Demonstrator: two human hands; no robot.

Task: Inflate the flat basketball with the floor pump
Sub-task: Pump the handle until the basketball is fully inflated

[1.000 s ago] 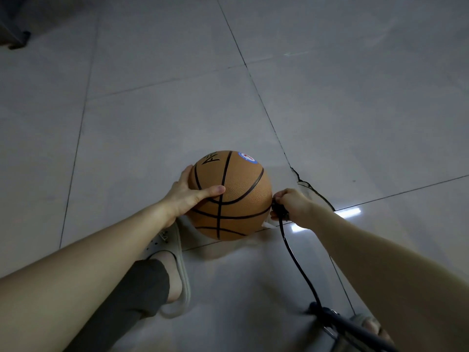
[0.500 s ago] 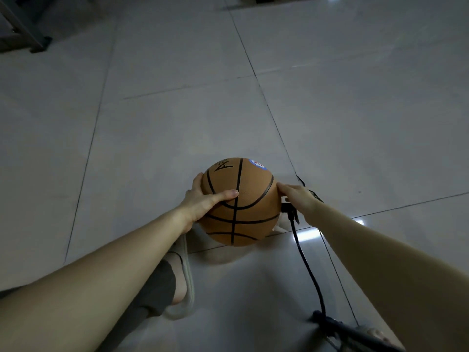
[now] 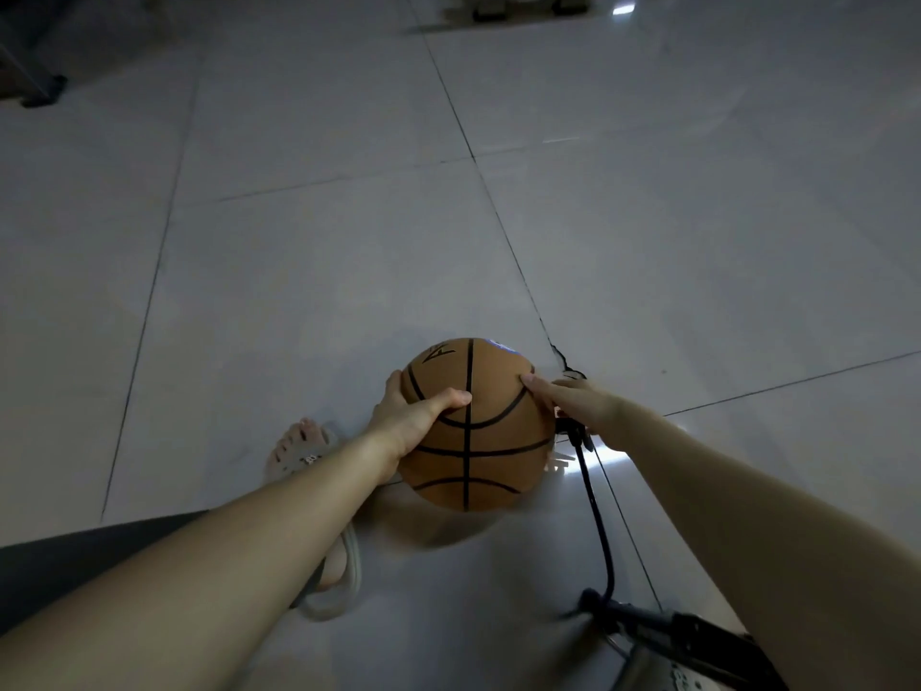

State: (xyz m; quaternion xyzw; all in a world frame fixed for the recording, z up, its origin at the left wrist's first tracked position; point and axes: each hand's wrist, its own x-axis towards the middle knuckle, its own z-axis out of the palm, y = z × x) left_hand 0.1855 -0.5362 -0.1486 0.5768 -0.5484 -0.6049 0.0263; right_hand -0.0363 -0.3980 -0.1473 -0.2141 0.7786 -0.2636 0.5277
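An orange basketball [image 3: 491, 441] with black seams sits on the grey tiled floor in front of me. My left hand [image 3: 408, 416] grips its left side, thumb laid across the top. My right hand [image 3: 573, 399] rests on the ball's right side with fingers stretched over the surface. A black pump hose [image 3: 595, 521] runs from a connector at the ball's right side, just under my right hand, down to the floor pump [image 3: 663, 630] at the bottom right.
My left foot in a pale slipper [image 3: 304, 453] stands just left of the ball. A crack in the tile [image 3: 563, 359] lies right behind the ball. Dark furniture legs [image 3: 35, 92] are at the far left, and more clutter sits at the far top edge.
My right hand let go of the hose connector and moved up onto the ball's right side. My left hand keeps its hold. The camera rose, so my left foot came into view.
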